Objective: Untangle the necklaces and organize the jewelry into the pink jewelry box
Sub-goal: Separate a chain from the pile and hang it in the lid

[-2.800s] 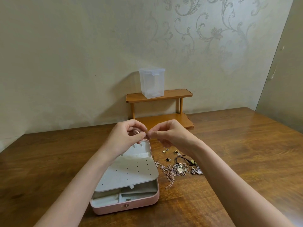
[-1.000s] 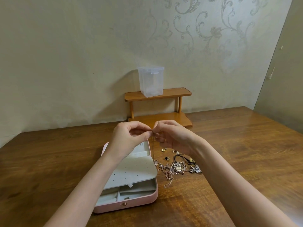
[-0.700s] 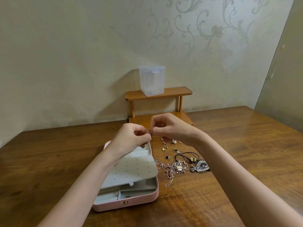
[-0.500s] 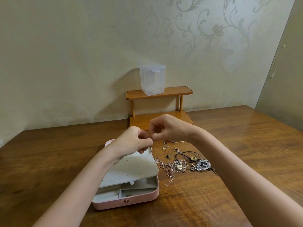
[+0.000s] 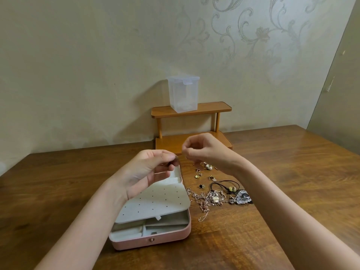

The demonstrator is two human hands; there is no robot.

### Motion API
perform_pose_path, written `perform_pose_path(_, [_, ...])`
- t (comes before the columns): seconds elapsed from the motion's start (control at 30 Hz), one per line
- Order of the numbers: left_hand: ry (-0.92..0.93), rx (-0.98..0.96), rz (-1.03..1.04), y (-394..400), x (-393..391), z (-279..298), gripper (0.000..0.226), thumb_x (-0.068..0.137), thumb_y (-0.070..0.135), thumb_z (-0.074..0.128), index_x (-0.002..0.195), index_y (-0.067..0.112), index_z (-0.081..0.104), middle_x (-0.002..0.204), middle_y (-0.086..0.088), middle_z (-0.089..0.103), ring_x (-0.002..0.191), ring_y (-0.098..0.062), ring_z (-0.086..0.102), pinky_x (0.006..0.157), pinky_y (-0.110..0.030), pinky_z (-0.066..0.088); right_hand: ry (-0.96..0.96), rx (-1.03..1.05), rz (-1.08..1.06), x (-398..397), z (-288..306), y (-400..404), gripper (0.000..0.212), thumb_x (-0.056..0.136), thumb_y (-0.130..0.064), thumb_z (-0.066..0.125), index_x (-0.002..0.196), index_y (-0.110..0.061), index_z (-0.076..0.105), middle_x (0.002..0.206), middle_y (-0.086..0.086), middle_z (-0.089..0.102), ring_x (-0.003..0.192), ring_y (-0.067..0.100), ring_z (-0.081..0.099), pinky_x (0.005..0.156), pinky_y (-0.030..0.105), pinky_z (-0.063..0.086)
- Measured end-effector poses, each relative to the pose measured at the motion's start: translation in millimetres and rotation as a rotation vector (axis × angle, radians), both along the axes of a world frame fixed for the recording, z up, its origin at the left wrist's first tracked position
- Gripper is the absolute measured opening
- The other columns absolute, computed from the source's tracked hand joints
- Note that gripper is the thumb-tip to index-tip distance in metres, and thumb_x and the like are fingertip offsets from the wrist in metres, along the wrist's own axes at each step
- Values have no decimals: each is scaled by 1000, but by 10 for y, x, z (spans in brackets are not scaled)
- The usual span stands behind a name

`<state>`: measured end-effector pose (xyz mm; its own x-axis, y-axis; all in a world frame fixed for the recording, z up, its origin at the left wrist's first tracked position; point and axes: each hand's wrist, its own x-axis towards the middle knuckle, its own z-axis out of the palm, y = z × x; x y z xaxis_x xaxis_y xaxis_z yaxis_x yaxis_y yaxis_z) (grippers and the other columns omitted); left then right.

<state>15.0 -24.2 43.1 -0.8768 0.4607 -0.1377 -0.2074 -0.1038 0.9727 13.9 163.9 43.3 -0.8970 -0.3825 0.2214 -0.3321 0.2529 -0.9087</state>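
While both hands are raised above the desk, each has its fingertips pinched together; whatever they pinch is too fine to make out, possibly a thin chain.

Left hand: palm turned toward the camera, thumb and forefinger closed at a point near the far right corner of the pink jewelry box, remaining fingers curled loosely below.

Right hand: knuckles up, fingers curled, pinching at its left edge, just right of the left hand and apart from it by a small gap.

Pink jewelry box: open, near centre of the desk, under the left hand. White perforated panel lies tilted over the white compartments; a small round clasp shows on the near pink wall.

Tangled necklaces: heap of gold-toned chains and pendants on the desk just right of the box, one chain trailing toward the near side.

Black cord necklace: looped, with beads, at the far right of the heap, beside a dark silver-edged pendant.

Small earrings: scattered loose on the desk, far of the heap, below the right hand.

Wooden two-tier shelf: against the far wall, behind the hands.

Clear plastic container: lidded, upright on the shelf's upper tier, left end.
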Motion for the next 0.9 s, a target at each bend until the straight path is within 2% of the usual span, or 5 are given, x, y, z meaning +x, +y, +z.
perform_pose_path(0.17, [-70, 88, 134, -22, -27, 18, 6, 81, 8, 63, 78, 4, 64, 67, -6, 64, 56, -9, 59, 50, -17, 54, -50, -215, -62, 61, -22, 16, 15, 90, -8, 58, 75, -6, 62, 59, -7, 56, 49, 4, 45, 45, 16, 40])
perform_pose_path(0.43, [147, -97, 291, 68, -63, -76, 11, 88, 12, 61, 79, 9, 66, 80, -8, 67, 81, -16, 64, 63, -20, 54, -65, -210, -124, 79, -203, -226, 8, 86, -4, 63, 83, -1, 70, 76, 7, 66, 52, 2, 54, 45, 15, 43])
perform_pose_path(0.67, [278, -209, 373, 126, -33, -104, 6, 88, 11, 62, 88, 8, 68, 88, -10, 70, 86, -19, 69, 75, -27, 58, -74, -271, -230, 38, -215, -236, 10, 85, -6, 65, 87, 3, 70, 75, 8, 67, 50, 1, 55, 44, 15, 43])
perform_pose_path(0.8, [278, -247, 371, 132, -26, -136, 7, 86, 14, 65, 89, 11, 70, 87, -7, 72, 82, -16, 71, 77, -31, 58, -24, -182, -253, 37, -192, -222, 8, 85, -7, 66, 84, -1, 71, 73, 6, 67, 50, 1, 55, 45, 15, 43])
perform_pose_path(0.9, [247, -236, 352, 129, -29, -154, 11, 86, 15, 65, 91, 8, 71, 89, -10, 73, 82, -16, 71, 78, -33, 58, 112, 37, -279, 39, -153, -196, 9, 87, -11, 65, 84, -5, 71, 67, -1, 64, 45, 0, 53, 45, 12, 42])
